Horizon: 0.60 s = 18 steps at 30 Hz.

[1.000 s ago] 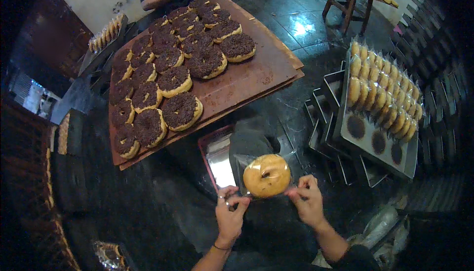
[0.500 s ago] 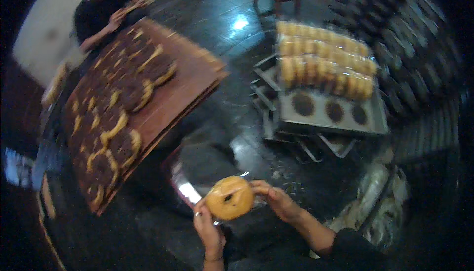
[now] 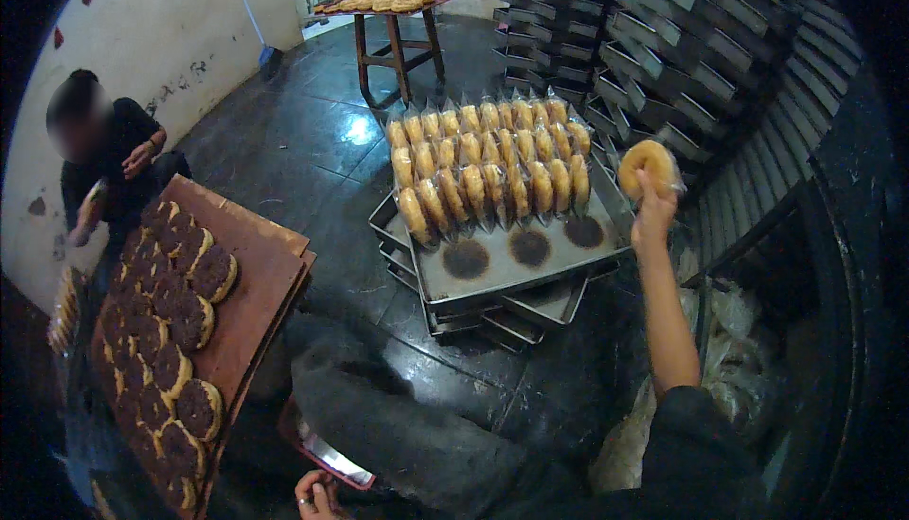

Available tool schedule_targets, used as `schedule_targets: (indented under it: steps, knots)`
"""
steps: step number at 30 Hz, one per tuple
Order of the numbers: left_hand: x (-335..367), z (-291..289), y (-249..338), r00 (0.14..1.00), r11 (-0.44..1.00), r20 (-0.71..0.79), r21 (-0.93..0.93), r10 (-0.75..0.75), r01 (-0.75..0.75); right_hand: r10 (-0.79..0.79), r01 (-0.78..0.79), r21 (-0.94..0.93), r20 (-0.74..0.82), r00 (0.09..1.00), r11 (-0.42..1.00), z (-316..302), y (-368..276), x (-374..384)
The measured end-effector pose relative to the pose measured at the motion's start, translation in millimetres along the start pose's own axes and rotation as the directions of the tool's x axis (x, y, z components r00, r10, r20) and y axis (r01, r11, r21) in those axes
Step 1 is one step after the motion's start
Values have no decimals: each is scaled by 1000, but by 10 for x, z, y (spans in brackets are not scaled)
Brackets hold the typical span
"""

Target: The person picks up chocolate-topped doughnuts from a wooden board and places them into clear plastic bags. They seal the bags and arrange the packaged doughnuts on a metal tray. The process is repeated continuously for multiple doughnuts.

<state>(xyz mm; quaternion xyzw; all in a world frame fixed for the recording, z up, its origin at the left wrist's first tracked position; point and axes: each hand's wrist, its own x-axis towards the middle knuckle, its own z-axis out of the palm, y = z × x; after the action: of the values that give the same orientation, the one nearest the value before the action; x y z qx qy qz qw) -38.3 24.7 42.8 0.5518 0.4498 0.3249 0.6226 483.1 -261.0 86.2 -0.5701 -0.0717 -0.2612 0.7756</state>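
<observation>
My right hand point(image 3: 653, 209) is raised at the right, its fingers closed on a round, golden doughnut point(image 3: 650, 155) in a clear plastic wrapper. It is beside a metal tray point(image 3: 492, 278) where several rows of wrapped doughnuts point(image 3: 488, 188) stand on edge. Dark round stains show on the tray's bare near strip. At the lower edge, my left hand point(image 3: 320, 498) is partly cut off, fingers curled; what they hold, if anything, is hidden. Close to it, a shiny, clear sheet-like thing with a red edge point(image 3: 336, 463) lies by my dark-clothed leg.
At left, a brown board point(image 3: 251, 255) carries chocolate-topped doughnuts point(image 3: 194, 321). A person in dark clothes point(image 3: 133, 155) sits beyond it. More trays lie crosswise underneath; tall tray stacks point(image 3: 663, 37) stand behind. A stool point(image 3: 398, 56) bears a laden board. Plastic bags point(image 3: 729, 368) lie at right.
My right hand has carried the doughnut from between both hands up and right, beside the tray. My left hand has let go and dropped to the lower edge. The view has shifted.
</observation>
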Motion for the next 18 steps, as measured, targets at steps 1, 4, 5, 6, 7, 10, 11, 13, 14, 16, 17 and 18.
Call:
schedule_targets:
  steps: [1,4,5,6,7,10,11,13,14,16,17,18]
  knots:
    - [-22,-92,-32,999,1000,-41,7,-12,12,-38,39,-73,13,999,997,124,288,107]
    - [-17,-87,-187,1000,1000,15,3,-17,17,-62,144,-543,166,984,827,61,1055,424]
    - [-29,-144,-217,1000,1000,21,23,-4,3,49,24,-642,96,994,766,217,1175,272]
    - [-26,-236,-268,999,996,22,70,-49,47,111,-11,-669,107,988,743,236,1237,298]
    - [-46,-296,-385,1000,999,14,41,-22,21,168,-40,-698,116,979,715,232,1238,355]
    - [-103,-420,-467,999,997,11,66,-40,39,286,-15,-752,232,930,659,192,1100,432]
    - [-129,-434,-453,998,995,-11,70,-66,67,283,-11,-701,273,919,713,167,1192,466]
    - [-191,-386,-375,991,990,-53,67,-124,128,263,-1,-591,357,897,807,296,1117,420]
    - [-205,-355,-315,985,985,-77,69,-151,157,352,-151,-503,333,875,851,338,1075,372]
    - [-119,-310,-435,985,984,-16,58,-171,171,271,-47,-522,361,892,852,82,1249,622]
    - [-71,-326,-504,984,982,1,60,-179,178,240,-5,-526,381,893,851,-4,1360,676]
    - [-59,-378,-561,994,987,15,123,-107,104,292,59,-692,379,878,720,35,1356,617]
